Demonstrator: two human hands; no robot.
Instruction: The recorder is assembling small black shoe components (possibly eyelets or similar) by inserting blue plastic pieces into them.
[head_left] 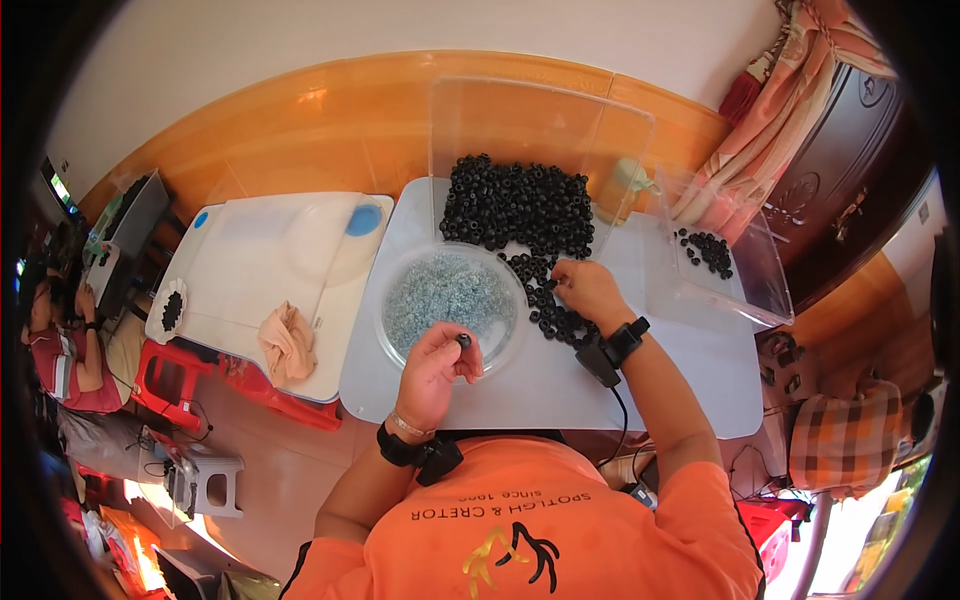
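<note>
My left hand is closed, pinching a small black ring-shaped piece between thumb and fingers, over the near rim of a round clear tub. Inside that tub lie very many tiny clear bluish pieces. My right hand has its fingertips pressed together at a loose spread of the same black pieces on the table, right of the tub. Whether a piece sits between those fingertips is hard to see. Behind, a big heap of black pieces fills the front of a clear rectangular box.
At the right, a tilted clear box holds some black pieces on the white table. A second table at left bears a beige cloth and a small dish. Another person sits far left, by red stools.
</note>
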